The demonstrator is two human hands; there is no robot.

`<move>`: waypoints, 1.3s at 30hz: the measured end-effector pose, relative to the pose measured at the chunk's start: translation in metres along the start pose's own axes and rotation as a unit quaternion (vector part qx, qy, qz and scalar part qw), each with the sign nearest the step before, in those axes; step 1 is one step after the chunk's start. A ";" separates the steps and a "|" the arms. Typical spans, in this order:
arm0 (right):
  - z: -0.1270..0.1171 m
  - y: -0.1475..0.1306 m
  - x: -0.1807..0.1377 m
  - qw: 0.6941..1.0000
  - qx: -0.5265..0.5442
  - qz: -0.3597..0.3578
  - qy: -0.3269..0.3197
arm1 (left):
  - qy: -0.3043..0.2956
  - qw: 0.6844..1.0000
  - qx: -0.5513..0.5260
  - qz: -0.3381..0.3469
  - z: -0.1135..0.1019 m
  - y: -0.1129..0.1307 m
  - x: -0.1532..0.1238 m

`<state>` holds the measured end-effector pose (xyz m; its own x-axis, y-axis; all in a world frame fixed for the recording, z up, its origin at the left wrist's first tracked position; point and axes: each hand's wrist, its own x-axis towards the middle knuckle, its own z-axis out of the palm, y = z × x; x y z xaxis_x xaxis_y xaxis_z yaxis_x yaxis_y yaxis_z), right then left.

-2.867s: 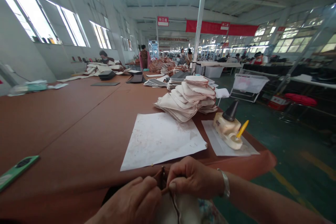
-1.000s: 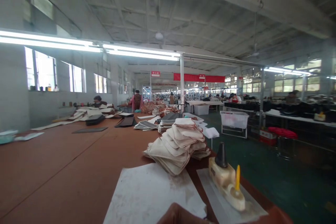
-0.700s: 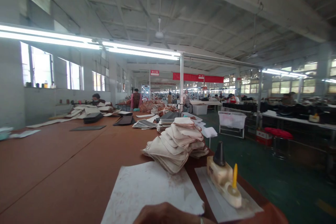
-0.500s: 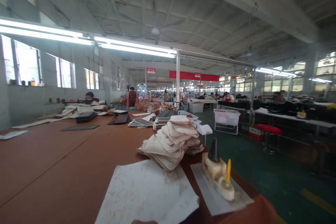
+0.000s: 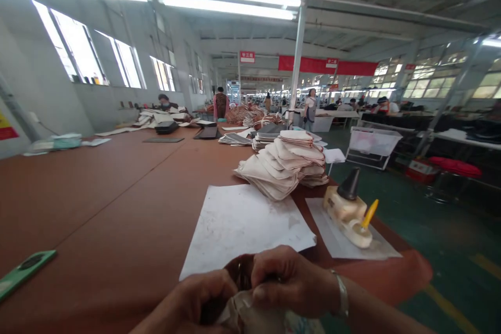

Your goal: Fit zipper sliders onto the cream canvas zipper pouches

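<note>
My left hand [image 5: 191,305] and my right hand [image 5: 291,282] meet at the bottom edge of the view, both closed on a cream fabric piece with a brown trim [image 5: 245,302]. The fingers of both pinch the brown edge between them. A silver bangle [image 5: 342,297] sits on my right wrist. Just beyond the hands lies a stained white paper sheet [image 5: 245,224] on the brown table [image 5: 105,203]. Much of the piece is hidden by my hands.
A pile of cream fabric pieces [image 5: 284,164] lies past the paper. A cream glue bottle with a black cone cap and yellow brush [image 5: 348,209] rests on a second sheet at right. A green phone [image 5: 23,269] lies at left. Other people work further along the table.
The view had tilted up to the ceiling and hall, hiding my hands; now it has dropped back, and both hands again grip the fabric piece at the table's edge.
</note>
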<state>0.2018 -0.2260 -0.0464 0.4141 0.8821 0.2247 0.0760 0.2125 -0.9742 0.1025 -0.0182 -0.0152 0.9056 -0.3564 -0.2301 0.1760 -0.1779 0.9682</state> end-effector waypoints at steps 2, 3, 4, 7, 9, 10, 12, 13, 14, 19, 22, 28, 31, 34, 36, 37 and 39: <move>0.001 -0.007 -0.001 0.999 -0.041 -0.032 -0.012 | 0.010 0.999 0.036 -0.015 -0.002 0.008 -0.002; 0.002 -0.009 -0.001 0.998 -0.056 -0.041 -0.013 | 0.012 0.999 0.048 -0.020 -0.002 0.010 -0.003; 0.002 -0.009 -0.002 0.997 -0.068 -0.043 -0.011 | 0.013 0.998 0.052 -0.023 -0.001 0.012 -0.004; 0.002 -0.004 -0.006 0.996 -0.090 -0.025 -0.004 | 0.018 0.999 0.037 -0.033 0.003 0.008 -0.001; -0.001 -0.001 -0.009 0.995 -0.100 -0.013 -0.002 | 0.035 0.998 0.029 -0.043 0.006 0.004 0.003; -0.003 0.000 -0.010 0.994 -0.105 -0.005 0.000 | 0.043 0.997 0.030 -0.050 0.007 0.002 0.005; -0.006 -0.002 -0.012 0.993 -0.118 0.008 0.003 | 0.054 0.996 0.028 -0.060 0.010 0.000 0.009; -0.007 -0.005 -0.013 0.992 -0.124 0.012 0.002 | 0.057 0.996 0.022 -0.062 0.011 0.000 0.010; -0.009 -0.008 -0.013 0.991 -0.131 0.013 -0.002 | 0.056 0.996 0.015 -0.063 0.012 0.002 0.012; -0.009 -0.021 -0.011 0.983 -0.178 -0.009 -0.038 | 0.075 0.993 0.028 -0.085 0.015 0.011 0.016; -0.008 -0.017 -0.009 0.985 -0.168 0.010 -0.039 | 0.091 0.992 0.037 -0.083 0.017 0.016 0.016; -0.002 -0.010 -0.009 0.989 -0.145 0.036 0.009 | 0.070 0.993 0.068 -0.061 0.019 0.015 0.018; 0.002 -0.012 -0.009 0.990 -0.123 0.052 0.034 | 0.089 0.992 0.064 -0.062 0.019 0.007 0.019; 0.004 -0.008 -0.010 0.995 -0.083 0.047 0.036 | 0.085 0.995 0.027 -0.050 0.017 0.001 0.019; 0.005 -0.002 -0.012 0.997 -0.044 0.048 0.032 | 0.080 0.996 0.002 -0.042 0.016 -0.002 0.019; 0.005 0.001 -0.013 0.998 -0.026 0.054 0.031 | 0.079 0.996 -0.006 -0.040 0.015 -0.004 0.019; 0.004 0.005 -0.015 0.997 -0.002 0.072 0.033 | 0.083 0.996 -0.012 -0.041 0.015 -0.006 0.020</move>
<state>0.1923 -0.2360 -0.0546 0.4791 0.8740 0.0812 0.0157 0.0839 -0.9963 0.1140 -0.0384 -0.0270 0.9390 -0.1846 -0.2902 0.2586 -0.1770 0.9496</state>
